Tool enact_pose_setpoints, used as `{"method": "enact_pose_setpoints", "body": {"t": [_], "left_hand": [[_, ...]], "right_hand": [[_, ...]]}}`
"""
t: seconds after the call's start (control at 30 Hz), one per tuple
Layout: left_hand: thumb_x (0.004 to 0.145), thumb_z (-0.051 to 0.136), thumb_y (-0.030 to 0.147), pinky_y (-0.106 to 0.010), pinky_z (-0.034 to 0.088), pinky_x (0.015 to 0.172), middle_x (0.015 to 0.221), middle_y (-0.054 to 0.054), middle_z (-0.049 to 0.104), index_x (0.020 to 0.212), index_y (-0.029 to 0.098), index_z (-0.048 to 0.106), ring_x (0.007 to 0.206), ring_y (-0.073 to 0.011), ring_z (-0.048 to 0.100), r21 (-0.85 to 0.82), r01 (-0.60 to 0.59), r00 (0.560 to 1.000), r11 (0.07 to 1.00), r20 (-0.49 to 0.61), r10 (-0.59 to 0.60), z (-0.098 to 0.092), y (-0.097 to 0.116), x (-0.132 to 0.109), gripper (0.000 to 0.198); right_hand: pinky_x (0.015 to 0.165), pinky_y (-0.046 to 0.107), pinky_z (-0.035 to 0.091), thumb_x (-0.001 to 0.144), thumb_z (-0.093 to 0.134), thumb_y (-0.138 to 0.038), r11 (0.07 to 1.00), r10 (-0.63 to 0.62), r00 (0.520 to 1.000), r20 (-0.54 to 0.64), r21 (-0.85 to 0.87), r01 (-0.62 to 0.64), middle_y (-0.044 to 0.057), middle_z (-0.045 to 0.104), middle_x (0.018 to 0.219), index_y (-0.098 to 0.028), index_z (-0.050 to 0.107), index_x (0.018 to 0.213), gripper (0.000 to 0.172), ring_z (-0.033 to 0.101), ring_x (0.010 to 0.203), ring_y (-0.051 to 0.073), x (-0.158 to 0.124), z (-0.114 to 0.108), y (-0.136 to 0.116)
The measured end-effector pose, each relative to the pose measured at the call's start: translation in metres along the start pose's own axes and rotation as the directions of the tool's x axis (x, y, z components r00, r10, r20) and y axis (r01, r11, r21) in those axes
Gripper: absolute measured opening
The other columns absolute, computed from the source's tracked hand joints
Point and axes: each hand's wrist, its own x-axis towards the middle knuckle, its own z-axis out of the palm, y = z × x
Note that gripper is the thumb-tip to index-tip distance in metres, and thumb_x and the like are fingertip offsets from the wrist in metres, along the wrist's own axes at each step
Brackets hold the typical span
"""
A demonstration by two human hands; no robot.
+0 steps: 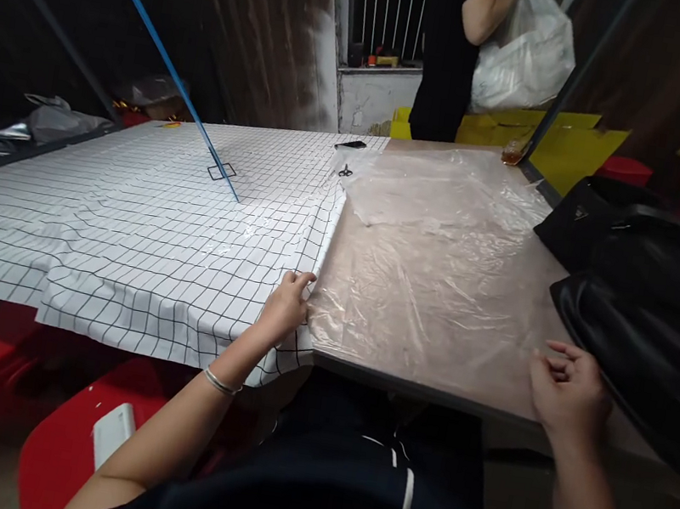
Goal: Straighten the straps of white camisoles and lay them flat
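My left hand (pixel 288 306) is closed on the right edge of a white cloth with a black grid (pixel 187 239), close to the table's front edge. The cloth covers the left part of the table and hangs over the front. Clear plastic film (pixel 424 294) lies wrinkled on the brown tabletop to its right. My right hand (pixel 570 390) is over the right part of the table beside a black bag (pixel 643 337), its fingers curled; whether anything is between them cannot be made out.
Black scissors (pixel 345 171) and a dark phone (pixel 350 145) lie near the back. A blue pole (pixel 164 59) slants down over the cloth. Behind the table a person in black (pixel 449 57) holds a white plastic bag (pixel 526 56). Red stools (pixel 86 429) stand at lower left.
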Motion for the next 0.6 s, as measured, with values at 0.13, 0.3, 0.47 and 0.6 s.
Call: {"method": "enact_pose_setpoints", "body": {"t": [0.13,0.3,0.47,0.6], "left_hand": [[0.090,0.045,0.018,-0.033,0.047,0.071,0.131,-0.012,0.046,0.124,0.025,0.064,0.111,-0.0269,0.050,0.214,-0.101,0.995,0.972,0.015,0.100,0.006,0.008,0.011,0.040],[0.090,0.046,0.015,-0.038,0.046,0.071,0.122,-0.015,0.053,0.094,0.015,0.072,0.106,-0.0293,0.047,0.378,-0.225,0.974,0.898,0.072,0.214,0.006,0.020,0.027,0.026],[0.089,0.042,0.008,-0.042,0.043,0.080,0.118,-0.015,0.057,0.092,0.011,0.070,0.107,-0.0299,0.048,0.438,-0.304,0.952,0.846,0.107,0.286,0.009,0.027,0.032,0.029],[0.088,0.051,0.016,-0.044,0.041,0.092,0.119,-0.012,0.058,0.089,0.014,0.067,0.109,-0.0273,0.050,0.190,-0.294,0.955,0.937,0.008,0.298,-0.008,0.017,0.044,0.016]], "right_hand": [[0.063,0.033,0.038,0.054,0.047,-0.061,1.000,-0.014,1.000,-0.011,0.008,0.014,0.008,0.059,0.069,-0.015,0.057,0.092,0.060,0.049,0.057,0.019,0.001,0.001,0.002],[0.063,0.031,0.038,0.060,0.049,-0.061,0.999,-0.040,0.999,0.006,0.004,0.040,0.008,0.061,0.071,-0.015,0.058,0.096,0.060,0.050,0.058,0.019,0.003,0.004,0.016],[0.061,0.031,0.039,0.060,0.049,-0.061,0.998,-0.055,0.998,-0.003,0.010,0.055,0.008,0.061,0.071,-0.014,0.059,0.097,0.061,0.051,0.056,0.019,0.004,0.005,0.021],[0.061,0.031,0.039,0.061,0.050,-0.060,0.998,-0.067,0.998,0.011,0.013,0.067,0.008,0.061,0.071,-0.014,0.058,0.098,0.059,0.051,0.056,0.019,0.005,0.007,0.023]]}}
